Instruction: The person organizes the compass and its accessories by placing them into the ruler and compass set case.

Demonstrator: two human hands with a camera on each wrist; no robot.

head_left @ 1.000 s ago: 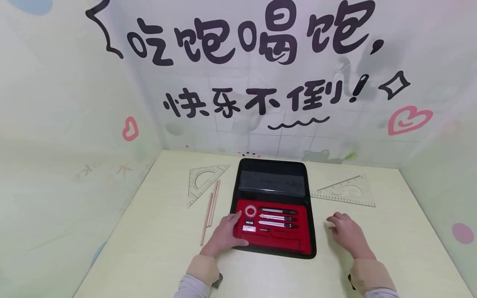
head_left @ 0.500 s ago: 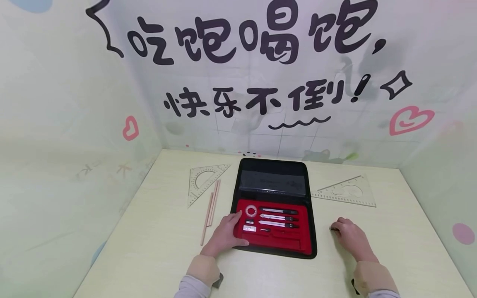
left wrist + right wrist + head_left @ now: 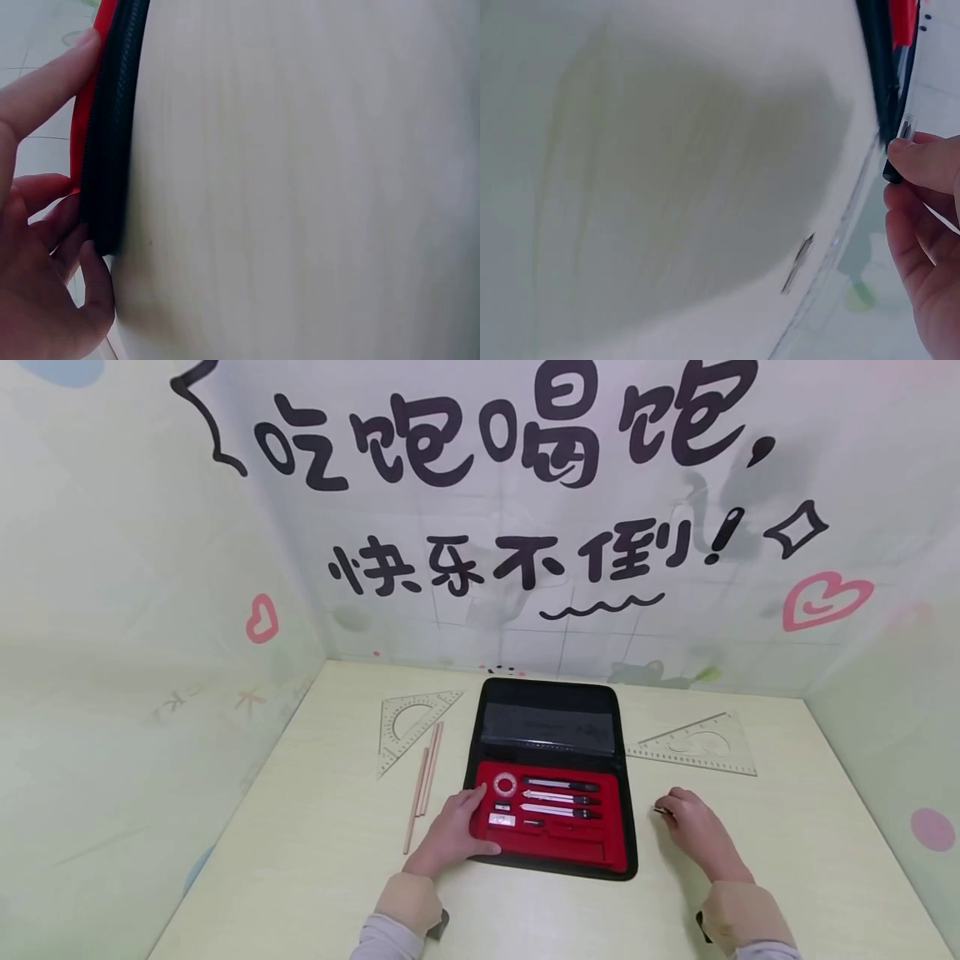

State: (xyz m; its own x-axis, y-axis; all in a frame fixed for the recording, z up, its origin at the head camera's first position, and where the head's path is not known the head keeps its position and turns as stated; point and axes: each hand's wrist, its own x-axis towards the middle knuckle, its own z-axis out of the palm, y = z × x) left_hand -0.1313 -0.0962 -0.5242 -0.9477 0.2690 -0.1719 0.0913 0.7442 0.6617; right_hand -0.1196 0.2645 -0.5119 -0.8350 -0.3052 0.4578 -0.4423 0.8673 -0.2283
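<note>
In the head view an open black zip case (image 3: pixel 628 852) with a red insert lies mid-table. My left hand (image 3: pixel 448 831) holds its near left corner, thumb along the front edge and fingers at the left side. In the left wrist view the zipped edge (image 3: pixel 112 150) runs between thumb and fingers. Right of the case, my right hand (image 3: pixel 697 827) pinches a small tube (image 3: pixel 907 129), clear at one end and black at the other, between thumb and fingers. A small pointed metal piece (image 3: pixel 799 262) lies on the table below this hand in the right wrist view.
The insert holds two compasses (image 3: pixel 558 812), a black-and-silver pen-like tool (image 3: pixel 558 784), a round protractor (image 3: pixel 505 785), a sharpener (image 3: pixel 502 806) and an eraser (image 3: pixel 501 819). Pencils (image 3: pixel 425 768) and a set square (image 3: pixel 412 724) lie left, another set square (image 3: pixel 697 747) right.
My right hand first shifts slightly right and nearer, then comes back left toward the case, with the small tube now showing at its fingertips. My left hand and the case stay put.
</note>
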